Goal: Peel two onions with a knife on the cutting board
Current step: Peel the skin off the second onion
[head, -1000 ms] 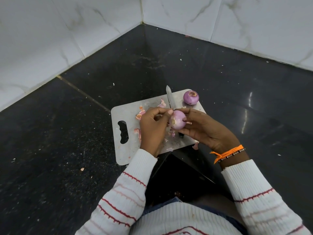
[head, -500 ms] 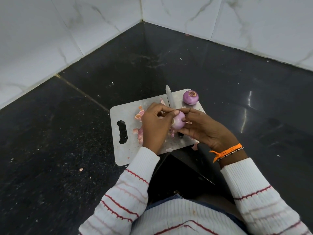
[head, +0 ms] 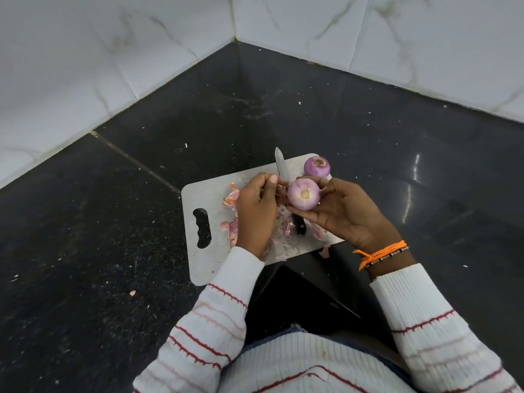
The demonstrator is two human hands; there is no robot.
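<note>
Our right hand (head: 344, 211) curls round a peeled onion (head: 304, 193) held above the cutting board (head: 211, 262), cut end towards us, while our left hand (head: 256, 211) pinches a thin strip of skin (head: 280, 181) beside it. We cannot tell whether the strip is still attached. The knife (head: 283, 171) lies on the board, its middle hidden behind the onion. A second onion (head: 317, 166) sits at the far corner, partly blocked, with peel scraps (head: 232, 226) scattered near the left hand
</note>
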